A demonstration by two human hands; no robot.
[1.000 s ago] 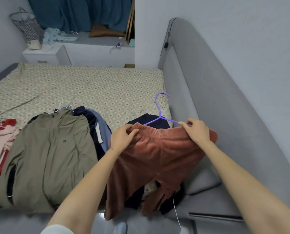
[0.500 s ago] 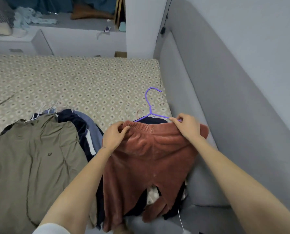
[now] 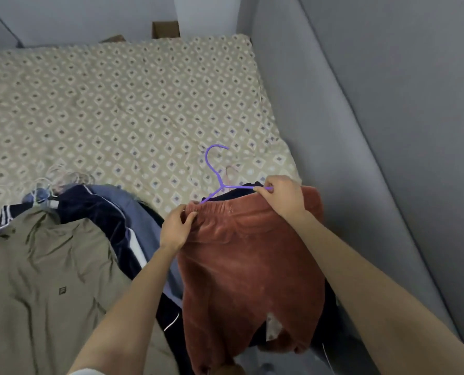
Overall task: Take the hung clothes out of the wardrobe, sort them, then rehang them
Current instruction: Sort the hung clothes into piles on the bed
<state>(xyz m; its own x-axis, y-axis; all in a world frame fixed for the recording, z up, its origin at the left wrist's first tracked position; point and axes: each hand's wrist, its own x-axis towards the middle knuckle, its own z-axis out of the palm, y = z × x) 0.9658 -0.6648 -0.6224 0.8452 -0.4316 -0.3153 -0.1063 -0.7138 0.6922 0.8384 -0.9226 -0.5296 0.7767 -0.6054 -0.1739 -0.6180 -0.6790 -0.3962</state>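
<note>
Head view — sorting: pinching the rust velvet trousers (image 3: 247,266) at the waistband with the left hand (image 3: 177,227), clasping waistband and purple hanger (image 3: 221,185) with the right hand (image 3: 282,197), draping them below both hands. Next — probably lowering evenly, holding both grips.

Soft, cool, diffuse indoor light.
I noted faint shadows, slight overall softness, and wide-angle bowing of the headboard (image 3: 306,117) at the right edge.

The small dark logo (image 3: 61,290) on the olive shirt (image 3: 36,266) cannot be read.
</note>
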